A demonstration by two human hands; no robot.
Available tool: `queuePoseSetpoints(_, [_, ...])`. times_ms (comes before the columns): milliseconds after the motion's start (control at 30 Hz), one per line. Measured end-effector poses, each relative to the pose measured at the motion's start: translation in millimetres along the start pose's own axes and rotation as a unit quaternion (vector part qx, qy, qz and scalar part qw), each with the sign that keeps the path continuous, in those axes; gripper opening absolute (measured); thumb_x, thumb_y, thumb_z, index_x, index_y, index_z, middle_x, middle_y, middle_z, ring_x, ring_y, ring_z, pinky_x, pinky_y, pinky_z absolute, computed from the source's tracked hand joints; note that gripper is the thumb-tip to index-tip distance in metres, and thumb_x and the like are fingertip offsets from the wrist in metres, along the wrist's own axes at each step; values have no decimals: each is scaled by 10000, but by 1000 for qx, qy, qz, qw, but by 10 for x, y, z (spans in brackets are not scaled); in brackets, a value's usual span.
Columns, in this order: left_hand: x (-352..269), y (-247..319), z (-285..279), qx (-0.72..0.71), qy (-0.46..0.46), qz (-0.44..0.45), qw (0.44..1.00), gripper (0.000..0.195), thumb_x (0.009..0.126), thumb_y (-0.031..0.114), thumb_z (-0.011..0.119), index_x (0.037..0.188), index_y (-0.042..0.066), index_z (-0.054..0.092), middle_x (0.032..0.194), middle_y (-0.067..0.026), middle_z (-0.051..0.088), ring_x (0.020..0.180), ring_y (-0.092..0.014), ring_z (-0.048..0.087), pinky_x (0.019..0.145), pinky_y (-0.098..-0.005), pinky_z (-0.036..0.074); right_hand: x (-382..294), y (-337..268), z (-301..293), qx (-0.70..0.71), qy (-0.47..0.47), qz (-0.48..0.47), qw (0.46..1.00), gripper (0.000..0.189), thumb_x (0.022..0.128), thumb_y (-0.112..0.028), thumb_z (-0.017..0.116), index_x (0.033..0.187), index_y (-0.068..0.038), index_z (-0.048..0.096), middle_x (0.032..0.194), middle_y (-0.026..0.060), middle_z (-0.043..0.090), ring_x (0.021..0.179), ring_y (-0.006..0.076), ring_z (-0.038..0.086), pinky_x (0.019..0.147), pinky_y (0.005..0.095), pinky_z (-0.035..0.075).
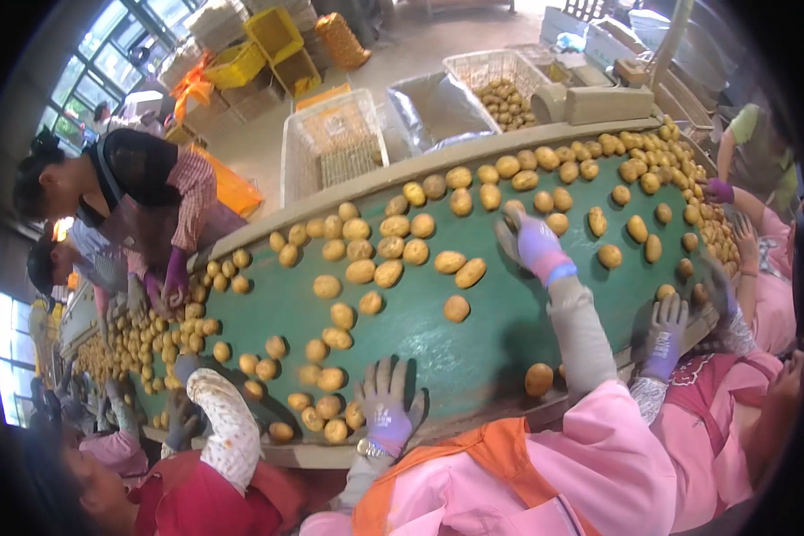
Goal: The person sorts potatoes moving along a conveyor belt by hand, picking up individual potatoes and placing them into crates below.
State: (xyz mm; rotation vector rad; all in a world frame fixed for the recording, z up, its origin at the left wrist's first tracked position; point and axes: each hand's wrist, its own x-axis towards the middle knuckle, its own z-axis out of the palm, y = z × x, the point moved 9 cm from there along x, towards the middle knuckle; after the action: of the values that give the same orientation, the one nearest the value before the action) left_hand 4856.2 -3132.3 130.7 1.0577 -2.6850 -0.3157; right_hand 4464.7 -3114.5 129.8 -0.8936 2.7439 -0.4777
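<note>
Both my hands wear grey-and-purple work gloves above a green conveyor belt [435, 342] strewn with potatoes. My left hand [385, 409] lies palm down near the belt's front edge, fingers apart, holding nothing. Just left of it is a potato [354, 415], part of a small cluster. Stretched toward the far side, my right hand [534, 241] has its fingertips at a potato [513, 206]; whether they grip it cannot be told. Another potato [557, 224] sits right beside that hand. Between my hands are a single round potato [456, 309] and a pair of oval potatoes [470, 273].
Beyond the belt's far rail [268, 231] stand a white plastic crate [335, 127], a foil-lined box [435, 110] and a crate holding potatoes [506, 100]. Co-workers' gloved hands [666, 335] are close on my right; a co-worker's sleeve [224, 415] reaches in at left.
</note>
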Motion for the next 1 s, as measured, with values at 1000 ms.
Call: queuePoseSetpoints(1000, [-135,-885,-606,83,-6,33,996,507,783,297,658,1275,212,564,1367,-126,491,1302,-388,399,1044,-611,292,-2047,-1818,665,239,-2,-365,900,417,900,-333,596,1253,-111,593,1215,154,618,1141,350,569,986,448,442])
